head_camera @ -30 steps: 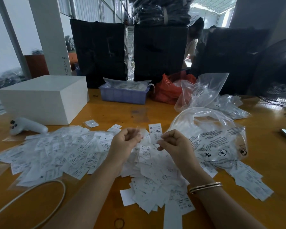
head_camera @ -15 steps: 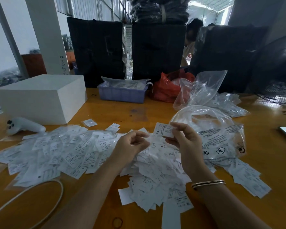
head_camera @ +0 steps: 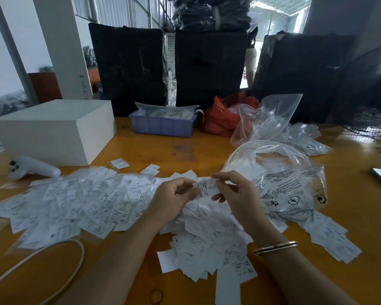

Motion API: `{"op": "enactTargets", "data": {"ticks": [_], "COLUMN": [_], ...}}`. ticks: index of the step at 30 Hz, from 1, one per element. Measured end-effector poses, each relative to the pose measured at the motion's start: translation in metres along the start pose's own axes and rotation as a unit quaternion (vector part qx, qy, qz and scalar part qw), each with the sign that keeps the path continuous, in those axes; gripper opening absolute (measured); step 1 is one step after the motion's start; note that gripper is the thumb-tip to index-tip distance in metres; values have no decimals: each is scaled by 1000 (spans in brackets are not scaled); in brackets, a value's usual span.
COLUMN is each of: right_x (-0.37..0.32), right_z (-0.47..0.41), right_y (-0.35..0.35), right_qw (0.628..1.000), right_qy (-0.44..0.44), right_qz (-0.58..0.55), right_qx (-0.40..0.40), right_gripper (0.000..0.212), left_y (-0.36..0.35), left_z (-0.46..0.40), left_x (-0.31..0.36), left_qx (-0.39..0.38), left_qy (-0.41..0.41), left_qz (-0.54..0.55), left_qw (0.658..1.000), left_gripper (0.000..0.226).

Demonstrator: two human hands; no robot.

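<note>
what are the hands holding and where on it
A white label, left hand pinching its left edge, right hand its upper right edge.

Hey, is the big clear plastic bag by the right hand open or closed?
Open. The clear plastic bag has its mouth gaping in a wide round loop, just beyond the right hand.

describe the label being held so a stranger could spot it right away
Start at the orange table with its heap of white labels. Over the heap's middle, the left hand and right hand meet. The label pinched between them is the only one lifted off the heap.
</note>
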State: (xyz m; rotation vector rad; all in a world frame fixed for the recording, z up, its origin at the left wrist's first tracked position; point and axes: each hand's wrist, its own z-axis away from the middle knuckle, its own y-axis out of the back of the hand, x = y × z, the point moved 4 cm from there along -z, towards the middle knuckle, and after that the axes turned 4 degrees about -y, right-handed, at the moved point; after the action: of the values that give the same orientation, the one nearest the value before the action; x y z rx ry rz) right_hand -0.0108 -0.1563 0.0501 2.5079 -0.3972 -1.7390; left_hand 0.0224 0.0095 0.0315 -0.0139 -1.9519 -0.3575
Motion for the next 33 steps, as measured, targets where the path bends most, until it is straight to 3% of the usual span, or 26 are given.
{"op": "enactTargets", "data": {"ticks": [5, 10, 13, 17, 20, 22, 24, 26, 28, 31, 33], "right_x": [4, 5, 7, 6, 1, -6, -17, -25, -22, 9, 35], "right_z": [3, 3, 5, 9, 10, 6, -4, -18, -35, -58, -65], "right_y": [-10, -11, -13, -21, -19, -12, 7, 38, 69, 99, 104], "right_qw": [999, 998, 998, 995, 988, 980, 974, 956, 937, 893, 824], "right_qy": [-31, -47, -51, -18, 27, 64, 90, 103, 69, -42, -112], "right_qz": [2, 13, 33, 93, 150, 186, 192, 190, 226, 402, 548], "right_qx": [-13, 33, 4, -31, -36, -12, 79, 197, 255, 197, 89], "right_gripper": [32, 17, 13, 23, 18, 18, 20, 21, 22, 24, 22], "left_y": [-3, 3, 4, 3, 10, 17, 29, 43, 52, 59, 60], "left_z": [2, -1, -1, 0, 0, -1, 0, 1, 1, 1, 1], "left_x": [3, 3, 3, 4, 7, 9, 11, 10, 6, -2, -9], "left_qx": [-17, 38, 45, 26, 21, 48, 134, 230, 261, 256, 239], "left_qy": [1, 7, 11, 2, 5, 7, 11, 25, 45, 76, 97], "left_qz": [7, 16, 8, -28, -52, -50, -45, -79, -172, -347, -440], "left_qw": [1000, 999, 999, 999, 998, 998, 990, 970, 949, 899, 860], "left_gripper": [14, 7, 6, 6, 11, 17, 25, 27, 23, 24, 28]}}
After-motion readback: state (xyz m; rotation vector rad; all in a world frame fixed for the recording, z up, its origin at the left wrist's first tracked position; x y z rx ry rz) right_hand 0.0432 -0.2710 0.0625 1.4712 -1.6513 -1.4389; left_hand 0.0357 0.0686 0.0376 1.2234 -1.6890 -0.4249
